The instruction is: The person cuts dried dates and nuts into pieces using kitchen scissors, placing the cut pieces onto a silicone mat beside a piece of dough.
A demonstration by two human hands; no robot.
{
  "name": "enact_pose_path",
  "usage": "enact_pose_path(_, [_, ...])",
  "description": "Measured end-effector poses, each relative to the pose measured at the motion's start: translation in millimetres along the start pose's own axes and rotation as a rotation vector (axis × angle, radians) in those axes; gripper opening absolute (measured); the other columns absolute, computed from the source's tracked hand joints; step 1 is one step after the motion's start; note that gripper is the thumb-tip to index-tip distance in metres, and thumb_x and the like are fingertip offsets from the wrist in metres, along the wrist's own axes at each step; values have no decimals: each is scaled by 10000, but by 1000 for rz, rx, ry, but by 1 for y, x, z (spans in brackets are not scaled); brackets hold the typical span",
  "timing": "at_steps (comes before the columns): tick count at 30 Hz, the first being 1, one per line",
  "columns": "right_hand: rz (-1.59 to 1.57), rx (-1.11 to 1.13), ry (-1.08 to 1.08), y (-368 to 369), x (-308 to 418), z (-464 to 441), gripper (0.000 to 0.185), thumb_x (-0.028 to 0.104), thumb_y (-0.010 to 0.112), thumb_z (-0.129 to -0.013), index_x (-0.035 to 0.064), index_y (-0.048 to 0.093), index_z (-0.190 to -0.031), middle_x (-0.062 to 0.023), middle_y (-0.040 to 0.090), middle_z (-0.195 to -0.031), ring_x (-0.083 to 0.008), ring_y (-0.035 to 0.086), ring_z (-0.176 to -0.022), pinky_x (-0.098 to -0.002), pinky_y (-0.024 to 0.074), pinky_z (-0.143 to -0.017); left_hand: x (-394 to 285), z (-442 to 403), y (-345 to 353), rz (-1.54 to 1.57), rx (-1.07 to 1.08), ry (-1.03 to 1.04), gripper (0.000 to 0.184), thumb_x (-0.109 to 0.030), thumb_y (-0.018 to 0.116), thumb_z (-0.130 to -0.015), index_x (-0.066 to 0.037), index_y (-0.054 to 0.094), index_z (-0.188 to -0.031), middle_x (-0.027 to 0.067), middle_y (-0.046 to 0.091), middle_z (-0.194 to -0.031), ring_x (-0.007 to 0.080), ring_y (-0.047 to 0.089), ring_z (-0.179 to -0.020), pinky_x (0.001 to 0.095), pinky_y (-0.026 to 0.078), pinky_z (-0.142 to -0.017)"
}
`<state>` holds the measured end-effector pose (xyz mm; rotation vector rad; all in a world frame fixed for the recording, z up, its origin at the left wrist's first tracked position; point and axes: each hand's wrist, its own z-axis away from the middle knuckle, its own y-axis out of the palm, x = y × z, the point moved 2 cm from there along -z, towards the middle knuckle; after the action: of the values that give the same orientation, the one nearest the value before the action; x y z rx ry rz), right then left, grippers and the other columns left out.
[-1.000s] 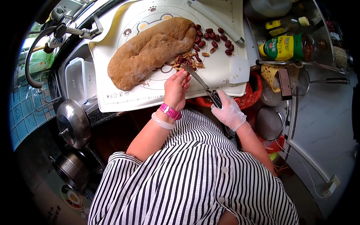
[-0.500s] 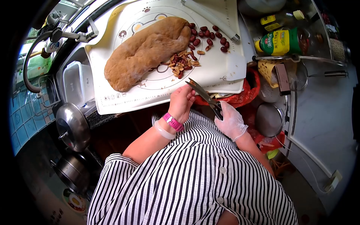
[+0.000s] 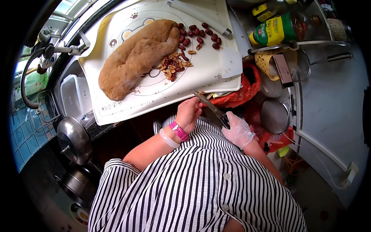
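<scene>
My right hand (image 3: 238, 130), in a clear plastic glove, grips the handles of dark scissors (image 3: 210, 105). Their blades point up and left, in front of the near edge of the white kneading mat (image 3: 154, 103). My bare left hand (image 3: 189, 113), with a pink watch band at the wrist, is closed in a pinch beside the blades; whatever lies between its fingertips is too small to make out. Beyond the hands, cut date pieces (image 3: 174, 66) are heaped on the mat. Whole red dates (image 3: 199, 33) lie scattered behind them, next to a long brown slab of dough (image 3: 139, 58).
A pale rolling pin (image 3: 201, 18) lies at the mat's far right. Under its near right corner hangs a red plastic bag (image 3: 241, 92). Bottles (image 3: 276, 29) and a yellow basket (image 3: 266, 65) stand right. Left are a clear container (image 3: 75, 94) and a pot lid (image 3: 74, 140).
The mat and everything on it sit further left in view, as the camera has shifted. Both hands stay together at the scissors, now slightly lower in view.
</scene>
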<state>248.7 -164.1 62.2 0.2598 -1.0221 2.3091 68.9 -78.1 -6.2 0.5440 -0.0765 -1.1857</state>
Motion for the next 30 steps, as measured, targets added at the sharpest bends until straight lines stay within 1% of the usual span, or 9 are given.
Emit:
enact_pose_path(9, [-3,69,85,14,-29,19,444,239,633,-798,-14,485,-1131,-296,636,-981,-431,612,-964,-489,480,-850,22,-2,-1,-132,-34,-68,94,-121,574,-930,-51,632,-906,-3,628,-771,66,564,-657,191,469,-582])
enact_pose_path(11, [-113,11,92,23,-41,21,438,245,631,-803,-23,507,-1125,-285,642,-977,-433,611,-965,-481,480,-847,12,-4,-2,-294,-28,108,91,-121,578,-928,-51,631,-904,4,633,-796,75,560,-661,185,448,-579])
enact_pose_path(15, [-293,-31,73,28,-50,22,423,246,628,-803,-17,527,-1118,-263,647,-944,-430,614,-950,-473,480,-838,-44,-5,-5,-451,-15,775,110,-58,545,-955,-7,607,-1030,31,637,-900,93,577,-798,238,480,-720])
enact_pose_path(17, [-340,38,126,29,-55,16,394,244,623,-804,-4,541,-1098,-249,647,-929,-424,617,-935,-468,479,-831,-75,-7,-12,-512,-104,977,192,-46,518,-966,-14,627,-1121,66,620,-993,127,578,-878,254,482,-779])
enact_pose_path(19, [-340,42,116,28,-56,11,367,246,621,-803,9,552,-1074,-248,645,-916,-425,618,-925,-472,480,-820,-100,-3,-16,-926,-291,1286,265,15,523,-919,-58,653,-1138,100,605,-1050,198,588,-943,297,477,-825])
enact_pose_path(22, [-213,85,136,29,-54,6,441,273,621,-811,-1,542,-1146,-267,643,-1002,-427,607,-992,-466,475,-870,-119,-2,-4,-1154,-444,1571,357,46,551,-839,-104,676,-1138,136,590,-1084,280,577,-989,366,467,-859])
enact_pose_path(25, [-156,-26,93,33,-56,7,554,309,621,-816,-19,503,-1246,-289,618,-1119,-429,579,-1082,-456,456,-942,-129,-4,16,-1302,-384,1608,377,27,592,-783,-131,690,-1111,121,602,-1078,310,570,-988,405,458,-865])
enact_pose_path(28, [-132,-67,81,34,-57,7,384,266,641,-801,-26,563,-1037,-248,651,-974,-412,614,-943,-444,478,-830,-136,-22,47,-1560,-309,1664,197,-118,656,-797,-135,695,-990,82,595,-972,281,563,-932,395,439,-781])
enact_pose_path(30, [-217,101,133,38,-62,6,622,341,621,-816,-38,472,-1286,-299,600,-1169,-428,563,-1124,-452,444,-975,-145,-40,65,-1599,-322,1698,158,-151,664,-799,-123,688,-953,79,589,-936,274,561,-911,398,435,-760])
